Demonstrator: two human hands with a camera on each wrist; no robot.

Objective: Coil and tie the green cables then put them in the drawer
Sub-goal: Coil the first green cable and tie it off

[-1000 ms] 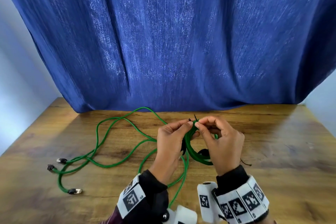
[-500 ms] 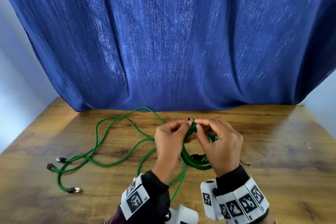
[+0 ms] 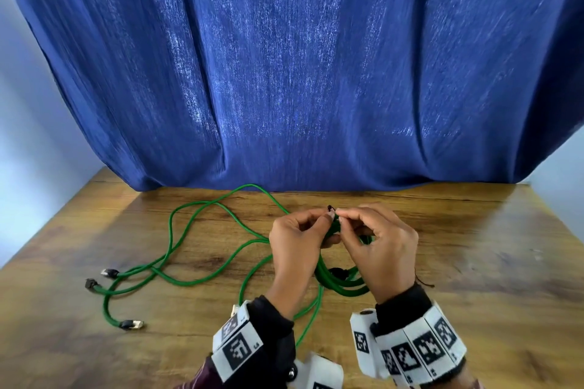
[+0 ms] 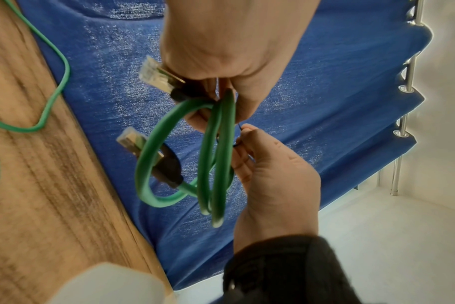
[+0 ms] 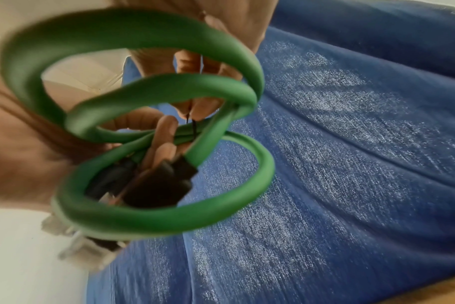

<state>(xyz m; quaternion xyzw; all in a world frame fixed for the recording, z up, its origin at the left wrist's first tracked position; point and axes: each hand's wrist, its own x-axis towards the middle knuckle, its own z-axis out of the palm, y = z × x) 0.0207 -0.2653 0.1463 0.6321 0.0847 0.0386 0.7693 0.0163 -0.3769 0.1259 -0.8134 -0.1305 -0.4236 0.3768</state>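
My two hands hold a small green cable coil (image 3: pixel 343 287) above the wooden table (image 3: pixel 474 262). The left hand (image 3: pixel 327 222) grips the top of the coil (image 4: pixel 218 156) with its fingers curled round the strands, next to a clear plug (image 4: pixel 156 75). My right hand (image 3: pixel 340 218) pinches a thin black tie (image 3: pixel 330 208) at that same spot; the tie (image 5: pixel 194 123) runs down to the strands. A second plug (image 4: pixel 133 142) with a black boot hangs inside the loops. Both hands' fingertips meet at the top of the coil.
Loose green cables (image 3: pixel 189 249) sprawl over the left half of the table, ending in three plugs (image 3: pixel 131 324) near the front left. A blue curtain (image 3: pixel 284 73) hangs right behind the table. No drawer is in view.
Both hands shifted slightly left with the coil. The right fingertips closed in against the left ones, so less of the black tie sticks up.
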